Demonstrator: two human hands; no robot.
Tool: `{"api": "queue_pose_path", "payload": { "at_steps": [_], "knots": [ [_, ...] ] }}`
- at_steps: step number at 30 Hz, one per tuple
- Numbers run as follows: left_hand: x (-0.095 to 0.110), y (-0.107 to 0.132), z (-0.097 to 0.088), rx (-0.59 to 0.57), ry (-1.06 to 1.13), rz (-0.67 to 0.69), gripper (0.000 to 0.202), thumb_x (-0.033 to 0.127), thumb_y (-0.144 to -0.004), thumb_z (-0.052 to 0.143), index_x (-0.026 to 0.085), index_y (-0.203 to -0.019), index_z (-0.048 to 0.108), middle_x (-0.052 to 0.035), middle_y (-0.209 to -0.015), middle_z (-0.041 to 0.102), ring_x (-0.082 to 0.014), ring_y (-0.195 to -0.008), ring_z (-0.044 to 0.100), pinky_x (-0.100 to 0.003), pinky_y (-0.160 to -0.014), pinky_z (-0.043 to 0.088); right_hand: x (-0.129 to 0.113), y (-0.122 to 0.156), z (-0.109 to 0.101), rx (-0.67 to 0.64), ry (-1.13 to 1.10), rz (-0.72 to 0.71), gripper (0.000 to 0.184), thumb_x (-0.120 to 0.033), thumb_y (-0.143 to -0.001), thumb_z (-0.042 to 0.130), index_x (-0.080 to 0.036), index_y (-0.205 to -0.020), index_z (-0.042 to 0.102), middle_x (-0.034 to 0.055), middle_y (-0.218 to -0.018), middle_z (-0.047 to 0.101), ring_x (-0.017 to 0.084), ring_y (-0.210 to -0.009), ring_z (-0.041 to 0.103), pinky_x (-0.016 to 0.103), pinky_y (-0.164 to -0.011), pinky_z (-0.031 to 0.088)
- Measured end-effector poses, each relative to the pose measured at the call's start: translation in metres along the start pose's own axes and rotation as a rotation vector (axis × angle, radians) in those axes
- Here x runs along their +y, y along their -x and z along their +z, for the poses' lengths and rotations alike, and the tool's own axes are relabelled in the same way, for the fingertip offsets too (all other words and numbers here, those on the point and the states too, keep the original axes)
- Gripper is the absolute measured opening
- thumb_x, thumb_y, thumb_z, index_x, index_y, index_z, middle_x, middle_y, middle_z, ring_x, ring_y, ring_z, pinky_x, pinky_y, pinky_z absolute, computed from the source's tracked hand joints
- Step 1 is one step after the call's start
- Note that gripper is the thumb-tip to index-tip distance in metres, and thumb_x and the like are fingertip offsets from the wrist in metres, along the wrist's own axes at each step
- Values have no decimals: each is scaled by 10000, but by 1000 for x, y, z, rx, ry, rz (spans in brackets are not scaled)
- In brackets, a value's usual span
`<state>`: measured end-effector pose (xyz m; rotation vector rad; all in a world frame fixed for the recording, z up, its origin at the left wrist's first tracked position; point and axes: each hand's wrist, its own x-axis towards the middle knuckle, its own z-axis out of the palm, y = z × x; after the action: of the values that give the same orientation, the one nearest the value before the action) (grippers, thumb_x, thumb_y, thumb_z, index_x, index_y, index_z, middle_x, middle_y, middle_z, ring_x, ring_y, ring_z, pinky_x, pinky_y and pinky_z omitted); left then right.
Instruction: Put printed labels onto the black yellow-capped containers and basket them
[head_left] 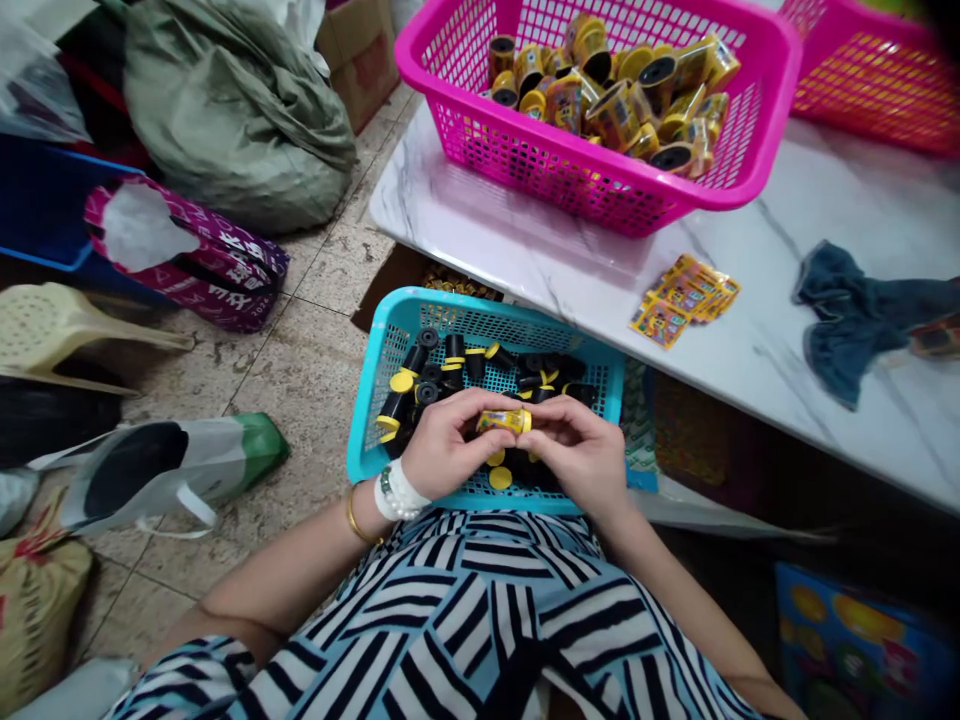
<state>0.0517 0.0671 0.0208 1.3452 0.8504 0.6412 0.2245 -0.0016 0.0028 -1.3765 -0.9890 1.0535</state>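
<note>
Between my two hands, above the blue basket (360, 400), is a small canister (502, 421) lying on its side, with a yellow printed label and a yellow cap toward the right. The fingers of my left hand (450, 445) are closed on its left end. My right hand (583, 455) pinches it at the capped end. Below them the basket holds several black canisters (454, 350) with yellow caps and no labels. A stack of yellow printed labels (686, 300) lies on the marble-patterned table (570, 260) ahead.
A pink basket (525, 125) of labelled canisters stands on the table, with another pink basket (877, 90) at right. Dark blue denim cloth (844, 315) lies near the right edge. On the floor at left are a purple bag (217, 265), a green sack (236, 120) and a plastic stool (45, 320).
</note>
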Motion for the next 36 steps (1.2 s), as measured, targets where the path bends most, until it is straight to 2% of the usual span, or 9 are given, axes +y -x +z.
{"api": "queue_pose_path", "payload": {
  "at_steps": [3,7,11,14,17,20,25,31,36],
  "knots": [
    [1,-1,3,-13,-163,138,268,172,-794,738,247,-1048,778,-95,-1087,731,-222,-1046,647,-360,-997,469,5,-2,-1,-13,-190,209,259,-344,-674,872,-217,-865,752,19,-830,774,171,-704,734,328,-704,650],
    [2,-7,0,-44,-96,68,346,154,-711,811,246,-1044,785,-85,-1030,737,-221,-982,656,-341,-961,483,14,-4,-2,-38,-370,349,300,-383,-680,869,-198,-872,730,8,-767,771,148,-609,726,298,-647,650],
    [0,-11,-2,12,145,-109,318,270,-758,802,201,-1064,751,-51,-871,706,-146,-735,622,-245,-703,510,18,-4,-4,-44,-384,315,328,-404,-715,846,-208,-935,701,6,-836,757,140,-616,723,292,-626,655],
    [-8,-10,0,-7,305,-295,294,411,-789,769,142,-890,708,-23,-694,651,-76,-514,516,-181,-483,399,20,-5,-9,-177,-380,297,392,-406,-750,818,-242,-1084,694,13,-948,738,145,-655,729,317,-616,665],
    [-14,-8,6,16,424,-427,368,486,-779,761,142,-807,634,12,-575,593,-51,-431,454,-157,-412,307,23,-5,-11,-218,-347,239,305,-337,-765,812,-274,-1053,732,14,-1074,689,130,-657,718,322,-600,669],
    [-15,-7,11,-37,599,-477,407,504,-754,778,147,-892,639,30,-556,569,-49,-416,434,-159,-408,303,27,-2,-7,-144,-349,127,155,-278,-757,814,-271,-905,765,4,-1008,644,142,-708,706,293,-536,655],
    [-16,-7,8,1,552,-459,397,491,-745,792,131,-823,643,8,-634,591,-29,-434,421,-151,-407,266,24,4,4,-38,-173,17,209,-293,-764,806,-279,-965,751,35,-1049,634,155,-761,687,323,-631,665],
    [-16,-6,5,70,432,-396,343,445,-773,777,152,-916,672,6,-688,620,-44,-463,458,-159,-414,302,17,10,10,59,23,-28,269,-264,-785,785,-269,-1040,701,49,-1056,645,189,-897,704,345,-779,654],
    [-12,-5,0,43,289,-201,271,261,-763,797,166,-1006,724,-43,-832,711,-115,-681,630,-215,-648,497,13,10,8,71,32,16,237,-265,-766,802,-253,-995,745,46,-983,679,176,-824,706,332,-726,654]
  ]
}}
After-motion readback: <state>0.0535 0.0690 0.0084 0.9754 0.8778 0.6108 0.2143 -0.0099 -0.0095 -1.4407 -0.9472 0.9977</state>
